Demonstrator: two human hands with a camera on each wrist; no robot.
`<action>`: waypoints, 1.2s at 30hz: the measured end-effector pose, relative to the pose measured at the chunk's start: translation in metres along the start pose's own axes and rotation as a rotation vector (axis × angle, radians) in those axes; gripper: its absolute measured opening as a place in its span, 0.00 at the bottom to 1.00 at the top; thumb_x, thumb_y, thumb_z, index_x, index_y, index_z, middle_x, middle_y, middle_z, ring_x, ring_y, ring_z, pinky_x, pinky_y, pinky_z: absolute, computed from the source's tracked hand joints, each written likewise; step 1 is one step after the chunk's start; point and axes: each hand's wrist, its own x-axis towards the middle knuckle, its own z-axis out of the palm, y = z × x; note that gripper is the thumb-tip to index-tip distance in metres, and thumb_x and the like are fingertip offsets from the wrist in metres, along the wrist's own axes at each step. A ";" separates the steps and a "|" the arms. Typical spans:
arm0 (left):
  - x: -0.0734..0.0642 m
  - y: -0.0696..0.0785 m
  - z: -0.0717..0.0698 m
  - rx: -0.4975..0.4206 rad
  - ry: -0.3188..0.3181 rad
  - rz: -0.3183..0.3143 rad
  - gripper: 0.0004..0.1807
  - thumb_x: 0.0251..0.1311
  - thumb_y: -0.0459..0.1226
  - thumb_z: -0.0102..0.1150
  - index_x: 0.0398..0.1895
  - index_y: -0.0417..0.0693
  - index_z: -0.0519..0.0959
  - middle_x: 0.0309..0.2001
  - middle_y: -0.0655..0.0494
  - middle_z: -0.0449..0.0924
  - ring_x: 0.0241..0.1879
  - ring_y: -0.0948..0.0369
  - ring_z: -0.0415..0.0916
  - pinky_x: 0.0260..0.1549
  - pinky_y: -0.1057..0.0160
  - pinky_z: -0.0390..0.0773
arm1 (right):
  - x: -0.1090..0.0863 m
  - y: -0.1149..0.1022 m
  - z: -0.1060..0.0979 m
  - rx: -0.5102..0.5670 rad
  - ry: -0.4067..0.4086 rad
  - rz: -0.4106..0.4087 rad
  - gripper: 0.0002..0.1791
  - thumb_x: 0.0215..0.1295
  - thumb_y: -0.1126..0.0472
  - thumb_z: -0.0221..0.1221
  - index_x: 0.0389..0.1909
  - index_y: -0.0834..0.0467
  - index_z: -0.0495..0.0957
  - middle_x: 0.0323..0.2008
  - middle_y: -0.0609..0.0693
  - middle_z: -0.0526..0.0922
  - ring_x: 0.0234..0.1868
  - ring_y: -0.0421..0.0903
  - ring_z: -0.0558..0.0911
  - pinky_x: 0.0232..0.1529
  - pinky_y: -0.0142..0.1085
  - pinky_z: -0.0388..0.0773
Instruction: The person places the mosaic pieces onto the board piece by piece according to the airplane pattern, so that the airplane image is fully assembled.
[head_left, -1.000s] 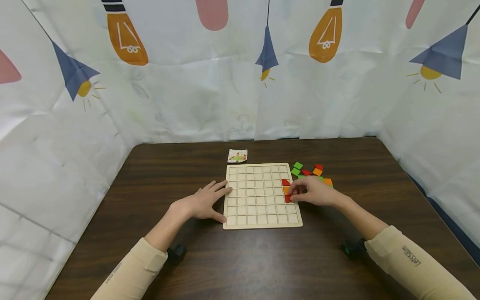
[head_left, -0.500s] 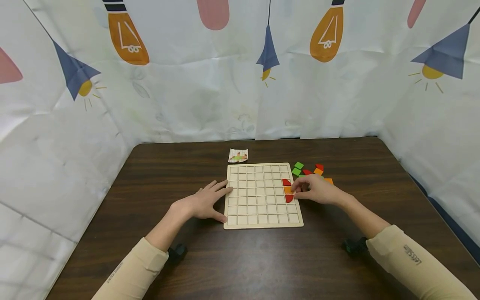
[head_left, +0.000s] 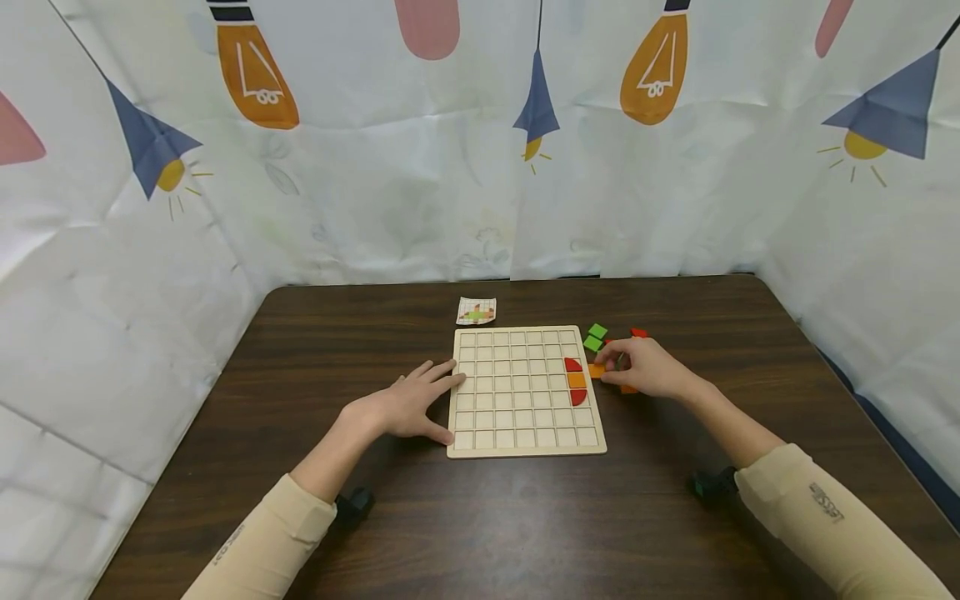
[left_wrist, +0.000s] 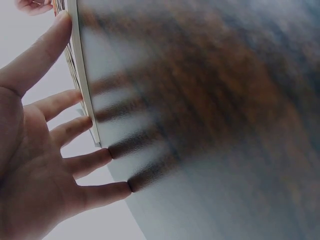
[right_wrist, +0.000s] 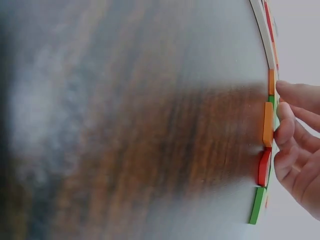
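My left hand (head_left: pixel 411 407) spreads its fingers at the left edge of the wooden grid board (head_left: pixel 506 454). In the left wrist view, the left thumb (left_wrist: pixel 42 52) and some fingertips touch the board's rim. Along the board's right side lie a red quarter-round tile (head_left: pixel 572 365), an orange square tile (head_left: pixel 576 380) and another red quarter-round tile (head_left: pixel 578 397). Over the loose tiles at the right, my right hand (head_left: pixel 647 368) bends its fingers. Its fingertips are close to an orange tile (head_left: pixel 597 371) beside the board; whether they pinch a tile is hidden.
Green tiles (head_left: pixel 593 342) and a red tile (head_left: pixel 638 332) lie behind the right hand. Near it, the right wrist view shows orange (right_wrist: pixel 268 125), red (right_wrist: pixel 264 167) and green (right_wrist: pixel 257 206) tiles. A pattern card (head_left: pixel 476 311) lies behind the board on the dark wooden table (head_left: pixel 510 525).
My right hand has moved right, off the board's edge and over the loose tiles. The column of red and orange tiles is now uncovered. My left hand has stayed in place.
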 end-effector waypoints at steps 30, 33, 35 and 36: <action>-0.002 0.002 -0.001 -0.001 0.002 0.000 0.53 0.59 0.54 0.73 0.82 0.49 0.57 0.83 0.47 0.41 0.80 0.39 0.36 0.69 0.28 0.46 | 0.008 -0.003 0.001 -0.072 -0.013 -0.001 0.10 0.65 0.65 0.69 0.44 0.64 0.82 0.26 0.46 0.77 0.23 0.42 0.72 0.26 0.35 0.70; -0.002 0.002 -0.001 0.000 0.002 0.000 0.53 0.59 0.54 0.73 0.82 0.49 0.57 0.83 0.47 0.41 0.80 0.39 0.36 0.69 0.28 0.45 | 0.008 -0.003 0.000 -0.066 -0.016 0.019 0.10 0.66 0.64 0.68 0.45 0.63 0.82 0.25 0.45 0.78 0.22 0.42 0.73 0.26 0.36 0.72; -0.002 0.002 -0.001 0.002 0.003 0.002 0.53 0.59 0.54 0.73 0.82 0.49 0.57 0.83 0.47 0.41 0.80 0.39 0.36 0.69 0.28 0.46 | 0.008 -0.004 -0.001 -0.060 -0.018 0.032 0.11 0.67 0.63 0.68 0.46 0.63 0.82 0.25 0.45 0.80 0.23 0.42 0.75 0.28 0.37 0.75; -0.002 0.002 -0.001 0.002 0.003 0.002 0.53 0.59 0.54 0.73 0.82 0.49 0.57 0.83 0.47 0.41 0.80 0.39 0.36 0.69 0.28 0.45 | 0.008 -0.004 -0.001 -0.056 -0.019 0.039 0.11 0.67 0.62 0.67 0.46 0.62 0.82 0.26 0.45 0.80 0.24 0.42 0.77 0.29 0.37 0.76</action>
